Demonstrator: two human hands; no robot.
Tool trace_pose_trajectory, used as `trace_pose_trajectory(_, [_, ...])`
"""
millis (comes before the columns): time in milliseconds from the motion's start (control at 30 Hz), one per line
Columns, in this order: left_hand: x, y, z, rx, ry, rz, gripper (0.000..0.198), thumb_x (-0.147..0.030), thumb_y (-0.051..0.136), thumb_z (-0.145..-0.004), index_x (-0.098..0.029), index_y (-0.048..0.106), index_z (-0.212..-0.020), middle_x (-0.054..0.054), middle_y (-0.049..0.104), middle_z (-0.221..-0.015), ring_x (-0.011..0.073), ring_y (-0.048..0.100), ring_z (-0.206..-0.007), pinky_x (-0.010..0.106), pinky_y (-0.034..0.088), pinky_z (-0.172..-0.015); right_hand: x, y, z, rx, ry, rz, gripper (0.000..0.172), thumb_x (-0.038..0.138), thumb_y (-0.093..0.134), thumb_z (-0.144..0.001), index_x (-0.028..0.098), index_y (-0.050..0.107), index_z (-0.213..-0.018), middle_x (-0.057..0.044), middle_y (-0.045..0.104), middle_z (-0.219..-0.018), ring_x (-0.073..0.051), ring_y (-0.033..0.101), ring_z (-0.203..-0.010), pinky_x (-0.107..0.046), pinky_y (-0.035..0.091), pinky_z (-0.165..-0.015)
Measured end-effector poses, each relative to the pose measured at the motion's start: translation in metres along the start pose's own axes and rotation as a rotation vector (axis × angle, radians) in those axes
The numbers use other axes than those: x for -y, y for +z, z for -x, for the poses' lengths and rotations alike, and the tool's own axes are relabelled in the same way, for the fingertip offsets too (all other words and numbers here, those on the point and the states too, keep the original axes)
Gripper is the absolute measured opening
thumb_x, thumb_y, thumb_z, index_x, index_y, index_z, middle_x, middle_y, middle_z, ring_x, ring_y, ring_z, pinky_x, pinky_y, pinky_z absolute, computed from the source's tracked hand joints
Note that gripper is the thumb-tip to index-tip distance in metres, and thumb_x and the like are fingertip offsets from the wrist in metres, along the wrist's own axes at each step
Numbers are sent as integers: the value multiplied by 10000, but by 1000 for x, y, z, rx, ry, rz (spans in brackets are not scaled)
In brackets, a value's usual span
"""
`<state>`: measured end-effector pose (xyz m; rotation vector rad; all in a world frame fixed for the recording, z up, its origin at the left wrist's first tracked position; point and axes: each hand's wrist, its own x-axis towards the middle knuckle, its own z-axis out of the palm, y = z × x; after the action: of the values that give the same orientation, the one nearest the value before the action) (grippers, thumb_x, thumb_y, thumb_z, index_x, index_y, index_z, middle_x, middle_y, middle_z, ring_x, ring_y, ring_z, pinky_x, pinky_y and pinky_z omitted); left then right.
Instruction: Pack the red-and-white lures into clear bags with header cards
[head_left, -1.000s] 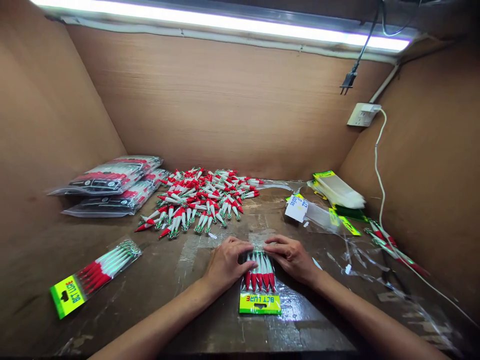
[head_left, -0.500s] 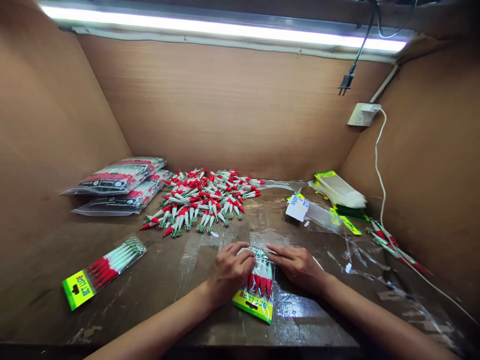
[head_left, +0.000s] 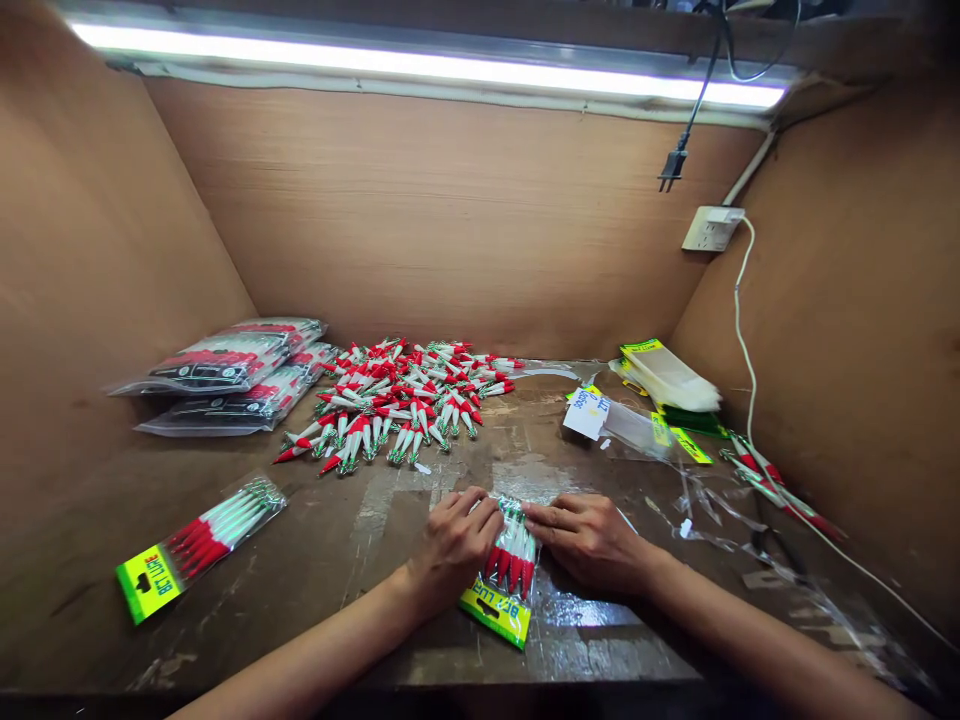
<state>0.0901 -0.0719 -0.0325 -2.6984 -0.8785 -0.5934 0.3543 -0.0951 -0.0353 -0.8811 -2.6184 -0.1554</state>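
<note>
A clear packet of red-and-white fishing lures (head_left: 513, 565) lies on the table between my hands, its yellow-green header towards me. My left hand (head_left: 460, 545) is closed, with curled fingers gripping the packet's upper left edge. At the opposite upper edge, the fingers of my right hand (head_left: 589, 538) press together on the plastic over the green hook ends; the thumb is hidden. Another filled lure packet (head_left: 206, 540) rests to the left. Beyond my hands spreads a heap of loose lures (head_left: 405, 400).
Filled bags (head_left: 232, 370) are stacked at the back left. Flat header bags (head_left: 667, 378) and a handwritten white card (head_left: 586, 415) lie at the back right. Several lures (head_left: 780, 485) sit under a white cable (head_left: 742, 320). A black plug (head_left: 673, 168) hangs overhead.
My right hand's fingertips have come in from beside the packet onto its upper right edge. My left hand keeps its grip. The whole view has shifted slightly.
</note>
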Motion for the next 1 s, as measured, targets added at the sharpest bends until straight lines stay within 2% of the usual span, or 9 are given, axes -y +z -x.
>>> trace_pose_trajectory(167, [5, -8, 13, 35, 56, 69, 159, -199, 551, -994, -185, 631, -1131, 79, 676, -1095, 284, 563, -1142, 415, 457, -913, 7, -22, 8, 122, -20, 49, 544, 170, 512, -967, 241, 444, -1501, -87, 455, -1553, -280, 586, -1179, -443, 469, -978])
trace_pose_trajectory(300, [2, -17, 27, 101, -122, 135, 201, -299, 582, -982, -221, 621, -1163, 80, 635, -1153, 280, 568, -1079, 416, 485, -894, 11, -28, 16, 165, 16, -99, 497, 192, 531, -966, 303, 505, -1450, -65, 400, -1590, -289, 540, -1254, -468, 431, -1026])
trace_pose_trajectory(467, [3, -20, 23, 97, -447, 200, 399, -474, 730, -846, -220, 621, -1133, 90, 600, -1129, 297, 555, -1060, 412, 494, -876, 7, -15, -2, -25, 533, -427, 328, 354, 511, -1009, 230, 643, -1282, -112, 670, -1200, -234, 627, -1057, -359, 479, -907])
trace_pose_trajectory(567, [7, -20, 12, 106, -535, 258, 380, -451, 752, -811, -236, 662, -1111, 84, 593, -1121, 295, 553, -1070, 406, 477, -890, 5, -7, -23, 40, 628, -495, 286, 440, 710, -862, 214, 715, -1036, -63, 662, -999, -217, 620, -902, -324, 466, -794])
trace_pose_trajectory(633, [10, -19, 4, 107, -558, 357, 322, -415, 765, -789, -242, 698, -1052, 74, 604, -1097, 287, 558, -1061, 395, 462, -898, 4, -1, -33, 44, 645, -572, 280, 384, 810, -750, 208, 695, -934, -31, 654, -936, -202, 598, -854, -299, 440, -735])
trace_pose_trajectory(733, [15, -17, -7, 93, -659, 728, 364, -383, 806, -737, -228, 711, -1052, 55, 657, -993, 258, 588, -966, 350, 451, -854, 0, 11, -38, -67, 709, -910, 275, 317, 813, -737, 194, 648, -920, 0, 653, -851, -169, 583, -778, -268, 426, -676])
trace_pose_trajectory(833, [18, -9, -19, 148, -783, 1190, 415, -500, 774, -769, -157, 710, -992, 31, 656, -776, 183, 573, -696, 270, 428, -650, -6, 20, -36, -191, 761, -1413, 401, 347, 816, -761, 183, 630, -1076, -7, 679, -859, -149, 609, -729, -263, 459, -663])
trace_pose_trajectory(900, [17, -2, -27, 173, -812, 1327, 489, -605, 656, -847, -124, 691, -926, 22, 618, -701, 137, 513, -573, 239, 380, -551, -8, 21, -34, -238, 757, -1658, 455, 356, 821, -773, 168, 642, -1147, -43, 709, -920, -163, 650, -774, -286, 496, -713])
trace_pose_trajectory(1000, [12, 7, -35, 163, -825, 1405, 539, -650, 557, -901, -119, 653, -911, 15, 590, -688, 110, 467, -525, 221, 353, -511, -9, 21, -31, -259, 744, -1787, 408, 338, 827, -774, 148, 702, -1112, -83, 737, -974, -192, 689, -850, -325, 524, -796])
